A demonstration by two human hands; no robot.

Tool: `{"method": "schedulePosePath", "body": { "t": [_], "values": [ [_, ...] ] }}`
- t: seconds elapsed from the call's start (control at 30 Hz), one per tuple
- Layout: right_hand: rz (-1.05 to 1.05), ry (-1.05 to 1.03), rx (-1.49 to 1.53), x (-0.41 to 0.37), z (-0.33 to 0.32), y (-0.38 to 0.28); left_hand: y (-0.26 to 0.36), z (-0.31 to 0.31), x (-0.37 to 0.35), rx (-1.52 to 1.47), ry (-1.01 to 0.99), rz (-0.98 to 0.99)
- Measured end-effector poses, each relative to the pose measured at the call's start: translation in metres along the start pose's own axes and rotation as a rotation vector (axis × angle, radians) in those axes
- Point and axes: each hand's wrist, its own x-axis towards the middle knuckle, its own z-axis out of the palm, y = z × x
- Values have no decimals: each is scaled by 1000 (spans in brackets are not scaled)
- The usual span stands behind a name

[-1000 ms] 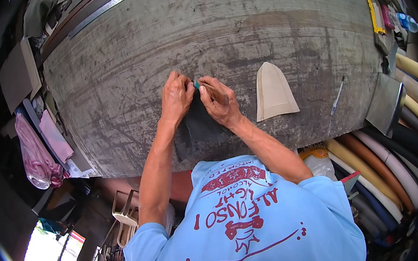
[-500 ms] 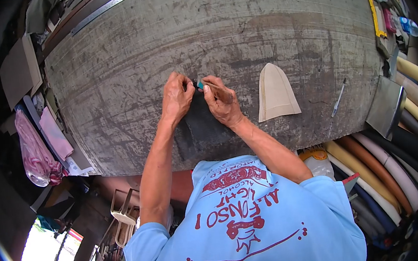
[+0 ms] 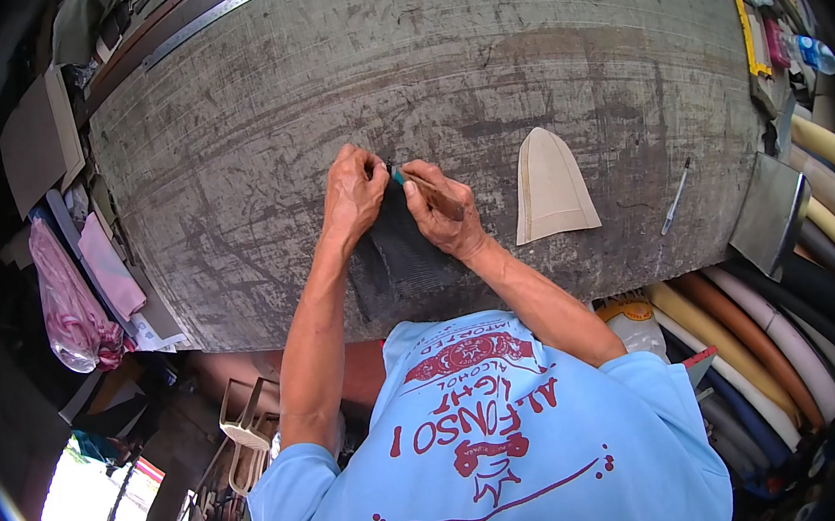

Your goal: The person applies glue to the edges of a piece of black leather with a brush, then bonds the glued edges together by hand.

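Observation:
A dark, textured piece of material [image 3: 408, 261] lies on the worn table, narrowing up between my two hands. My left hand [image 3: 355, 191] is closed, its fingers pinching the top of that dark piece. Just to the right, my right hand [image 3: 445, 208] is wrapped round a brown-handled tool [image 3: 439, 196] with a small teal part at its tip, close to my left fingertips. The exact contact at the tip is too small to make out. Right of my hands lies a beige pointed piece [image 3: 553, 187] with a curved top.
A pen [image 3: 676, 197] lies to the right on the table [image 3: 420, 79]. A metal plate [image 3: 771, 216] rests at the right edge, near material rolls [image 3: 746, 329]. Pink plastic-wrapped stuff [image 3: 69, 294] and flat sheets [image 3: 35, 147] are at the left. A metal ruler [image 3: 223, 11] lies at the far edge.
My right hand and the tool have shifted very slightly, and the tool's angle has changed a little. My left hand stays in place on the dark piece.

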Motion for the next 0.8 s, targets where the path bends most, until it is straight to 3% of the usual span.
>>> {"method": "schedulePosePath", "body": {
  "t": [0.33, 0.8],
  "values": [
    [154, 32, 92, 0, 8, 4, -6, 2, 2, 53, -19, -6],
    [48, 58, 4, 3, 8, -1, -7, 1, 3, 57, -30, -11]
  ]
}}
